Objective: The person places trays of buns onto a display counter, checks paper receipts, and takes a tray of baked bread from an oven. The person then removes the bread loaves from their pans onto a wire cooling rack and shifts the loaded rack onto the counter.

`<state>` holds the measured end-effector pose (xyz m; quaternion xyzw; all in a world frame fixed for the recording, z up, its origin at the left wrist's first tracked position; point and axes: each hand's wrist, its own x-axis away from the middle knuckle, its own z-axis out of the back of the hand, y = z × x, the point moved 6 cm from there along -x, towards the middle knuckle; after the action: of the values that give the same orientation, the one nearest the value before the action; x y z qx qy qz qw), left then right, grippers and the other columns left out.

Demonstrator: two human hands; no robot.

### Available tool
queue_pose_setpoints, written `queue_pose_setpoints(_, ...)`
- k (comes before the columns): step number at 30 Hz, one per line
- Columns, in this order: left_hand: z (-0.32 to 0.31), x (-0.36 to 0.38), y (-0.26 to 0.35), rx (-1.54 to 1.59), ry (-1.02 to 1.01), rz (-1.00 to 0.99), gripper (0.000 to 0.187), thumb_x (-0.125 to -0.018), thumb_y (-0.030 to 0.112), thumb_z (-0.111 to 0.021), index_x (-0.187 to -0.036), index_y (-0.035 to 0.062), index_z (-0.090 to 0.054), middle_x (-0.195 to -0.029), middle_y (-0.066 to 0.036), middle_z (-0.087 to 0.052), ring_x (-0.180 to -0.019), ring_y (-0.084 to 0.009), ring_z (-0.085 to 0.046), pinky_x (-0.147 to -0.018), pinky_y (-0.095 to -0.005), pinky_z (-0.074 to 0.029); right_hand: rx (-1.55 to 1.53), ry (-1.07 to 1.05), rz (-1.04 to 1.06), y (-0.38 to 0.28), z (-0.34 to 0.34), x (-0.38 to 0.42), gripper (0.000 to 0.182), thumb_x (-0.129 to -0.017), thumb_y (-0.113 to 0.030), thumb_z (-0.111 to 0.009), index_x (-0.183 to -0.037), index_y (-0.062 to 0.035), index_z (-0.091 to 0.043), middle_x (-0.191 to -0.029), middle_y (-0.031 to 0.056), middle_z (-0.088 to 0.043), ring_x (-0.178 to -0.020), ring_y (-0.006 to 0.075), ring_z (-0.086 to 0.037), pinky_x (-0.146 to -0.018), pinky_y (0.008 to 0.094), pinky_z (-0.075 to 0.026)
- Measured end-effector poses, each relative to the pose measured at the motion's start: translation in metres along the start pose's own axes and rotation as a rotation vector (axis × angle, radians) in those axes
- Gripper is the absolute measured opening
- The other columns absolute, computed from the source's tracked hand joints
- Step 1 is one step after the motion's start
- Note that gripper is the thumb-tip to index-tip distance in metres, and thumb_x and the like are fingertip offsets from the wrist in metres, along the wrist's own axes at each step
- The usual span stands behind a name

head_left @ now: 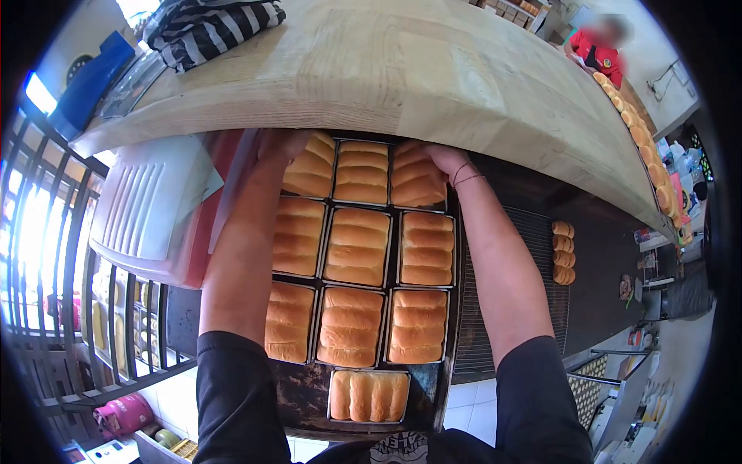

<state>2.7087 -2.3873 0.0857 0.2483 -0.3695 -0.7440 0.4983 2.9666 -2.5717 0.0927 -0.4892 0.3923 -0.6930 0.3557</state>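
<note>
Rows of golden bread loaves in metal tins stand on a dark, worn tray [309,394] in front of me. My left hand [284,145] is at the far left loaf [309,168], its fingers blurred and partly hidden. My right hand [448,161] curls over the outer side of the far right loaf [417,179]. Both of these loaves sit at a slant. Between them lies the far middle loaf [362,173], level in its tin. A single loaf [369,396] rests crosswise at the near end.
A thick wooden tabletop [348,69] overhangs the tray's far end. Pale plastic crates or lids [147,216] stand at left by dark bars [77,387]. Right of the tray is a wire rack [506,309] with small buns [563,254]. A person in red [599,52] is beyond.
</note>
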Motion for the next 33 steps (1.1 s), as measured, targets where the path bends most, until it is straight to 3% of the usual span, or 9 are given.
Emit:
queue_pose_setpoints(4,0.006,0.023,0.018,0.095,-0.155,-0.021,0.053,-0.086,0.035,-0.069,-0.128,0.0036,-0.060,-0.128,-0.013,-0.062,-0.108,-0.0297,-0.061,-0.093,-0.0345,-0.048,0.045,0.295,0.183,0.024,0.011,-0.023,0.029,-0.076,-0.020,-0.076,-0.098,-0.0020,-0.073,-0.088,0.0069,-0.068,-0.071,0.0160,-0.058,-0.061,0.0247,-0.048)
queue_pose_setpoints(7,-0.010,0.011,-0.003,0.057,-0.374,0.015,0.074,-0.074,0.028,-0.083,-0.134,-0.0027,-0.051,-0.123,-0.014,-0.063,-0.103,-0.0262,-0.061,-0.091,-0.0327,-0.048,-0.119,0.193,0.164,0.044,-0.003,-0.035,0.042,-0.068,-0.016,-0.082,-0.104,0.0010,-0.068,-0.094,0.0108,-0.068,-0.076,0.0191,-0.062,-0.067,0.0283,-0.052)
queue_pose_setpoints(9,-0.018,0.005,-0.012,0.025,-0.171,-0.238,0.073,-0.074,0.024,-0.083,-0.133,-0.0030,-0.050,-0.120,-0.013,-0.063,-0.101,-0.0248,-0.060,-0.090,-0.0325,-0.049,-0.133,0.473,0.297,0.052,0.003,-0.025,0.077,-0.056,-0.030,-0.090,-0.113,0.0082,-0.056,-0.102,0.0184,-0.065,-0.090,0.0272,-0.064,-0.082,0.0317,-0.053)
queue_pose_setpoints(11,-0.026,0.016,-0.008,0.182,-0.181,-0.305,0.071,-0.073,0.021,-0.084,-0.131,-0.0025,-0.051,-0.118,-0.013,-0.062,-0.101,-0.0245,-0.060,-0.090,-0.0327,-0.049,-0.116,0.394,0.229,0.073,0.014,-0.045,0.098,-0.051,-0.034,-0.092,-0.122,0.0119,-0.042,-0.110,0.0240,-0.060,-0.096,0.0307,-0.063,-0.084,0.0341,-0.053)
queue_pose_setpoints(14,-0.027,-0.005,-0.025,0.432,0.000,-0.324,0.063,-0.071,0.010,-0.081,-0.127,-0.0025,-0.054,-0.119,-0.013,-0.062,-0.104,-0.0239,-0.059,-0.093,-0.0327,-0.048,-0.040,0.616,0.192,0.063,0.040,-0.004,0.093,-0.053,-0.031,-0.091,-0.121,0.0092,-0.043,-0.110,0.0231,-0.062,-0.095,0.0319,-0.064,-0.084,0.0350,-0.054)
queue_pose_setpoints(20,0.000,0.113,0.046,0.691,-0.125,0.057,0.048,-0.084,0.013,-0.067,-0.128,0.0013,-0.054,-0.110,-0.013,-0.064,-0.089,-0.0188,-0.063,-0.078,-0.0273,-0.051,-0.593,0.302,0.412,0.108,0.120,0.134,0.059,-0.078,-0.012,-0.075,-0.126,0.0076,-0.047,-0.115,0.0218,-0.061,-0.092,0.0253,-0.066,-0.077,0.0310,-0.056)
queue_pose_setpoints(28,-0.236,0.286,0.150,0.932,-0.368,0.242,0.054,-0.081,0.001,-0.067,-0.132,0.0023,-0.048,-0.111,-0.015,-0.063,-0.092,-0.0227,-0.063,-0.081,-0.0321,-0.053,-0.622,0.369,0.024,0.330,0.263,0.345,0.066,-0.078,-0.007,-0.072,-0.134,0.0038,-0.040,-0.120,0.0231,-0.059,-0.104,0.0284,-0.063,-0.087,0.0352,-0.054)
queue_pose_setpoints(29,-0.277,0.305,0.150,0.969,-0.441,0.364,0.056,-0.081,0.000,-0.067,-0.132,0.0023,-0.047,-0.112,-0.015,-0.062,-0.094,-0.0227,-0.063,-0.083,-0.0327,-0.053,-0.641,0.381,-0.028,0.356,0.282,0.360,0.071,-0.077,-0.007,-0.074,-0.136,0.0038,-0.038,-0.121,0.0239,-0.058,-0.103,0.0282,-0.064,-0.087,0.0348,-0.054)
queue_pose_setpoints(33,-0.409,0.368,0.192,1.080,-0.526,0.304,0.055,-0.082,-0.003,-0.067,-0.132,0.0018,-0.046,-0.114,-0.017,-0.060,-0.098,-0.0224,-0.062,-0.084,-0.0341,-0.054,-0.622,0.326,-0.055,0.423,0.351,0.387,0.073,-0.077,-0.011,-0.076,-0.137,0.0036,-0.038,-0.120,0.0241,-0.059,-0.102,0.0308,-0.064,-0.089,0.0370,-0.054)
